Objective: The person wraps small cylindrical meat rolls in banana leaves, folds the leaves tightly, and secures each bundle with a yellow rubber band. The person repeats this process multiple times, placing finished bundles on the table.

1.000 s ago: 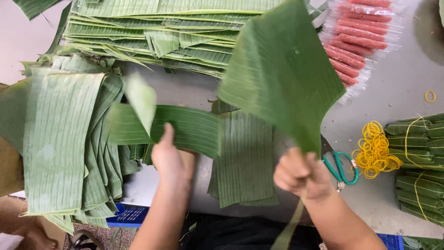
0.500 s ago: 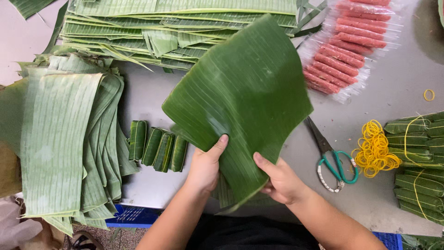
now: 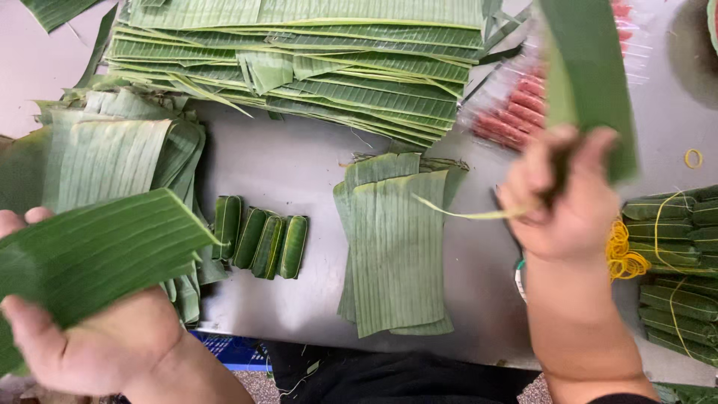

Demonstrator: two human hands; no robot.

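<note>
While the left hand (image 3: 97,344) grips one torn banana-leaf piece (image 3: 97,251) at lower left, the right hand (image 3: 572,198) pinches a narrower leaf strip (image 3: 591,75) raised above the steel table (image 3: 299,164), hands well apart.

- A food-wrapping workshop: stacks of cut banana leaves (image 3: 299,67) cover a grey worktop (image 3: 299,172).
- Packed pink sausages (image 3: 516,112), yellow rubber bands (image 3: 624,254) and tied leaf parcels (image 3: 673,262) sit at the right.
</note>
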